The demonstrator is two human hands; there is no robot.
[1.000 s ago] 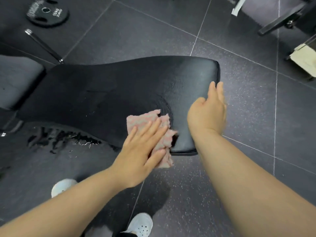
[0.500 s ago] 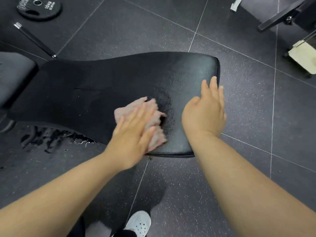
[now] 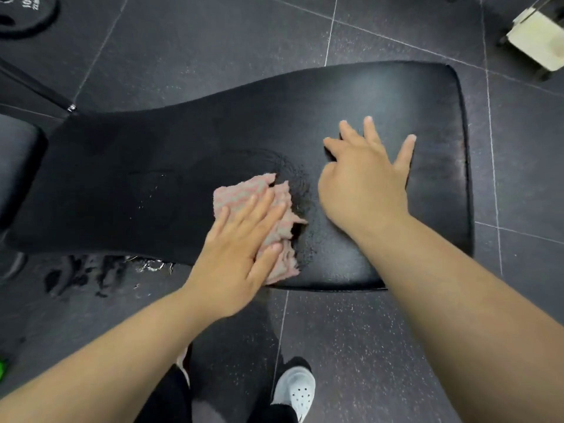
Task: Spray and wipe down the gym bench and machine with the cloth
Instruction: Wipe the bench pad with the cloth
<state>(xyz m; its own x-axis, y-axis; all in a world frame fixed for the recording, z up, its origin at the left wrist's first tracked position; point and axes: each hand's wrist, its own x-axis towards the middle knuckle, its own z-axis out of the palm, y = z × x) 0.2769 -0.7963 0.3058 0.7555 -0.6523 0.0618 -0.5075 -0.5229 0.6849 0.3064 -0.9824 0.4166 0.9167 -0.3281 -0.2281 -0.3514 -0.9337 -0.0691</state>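
Cloth (image 3: 241, 193) lies on the bench (image 3: 152, 166), pressed under your flat left hand (image 3: 235, 257); your right hand (image 3: 363, 193) rests spread just beside it.

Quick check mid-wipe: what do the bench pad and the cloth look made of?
Bench pad: likely black vinyl or faux leather; pebbled grain, soft sheen, droplets beading on it. Cloth: seemingly terry or microfibre; fuzzy pink-and-grey striped pile, ragged edge.

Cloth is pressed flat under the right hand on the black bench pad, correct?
No. In the head view the cloth is pressed flat under the left hand on the black bench pad; the right hand rests bare on the pad beside it.
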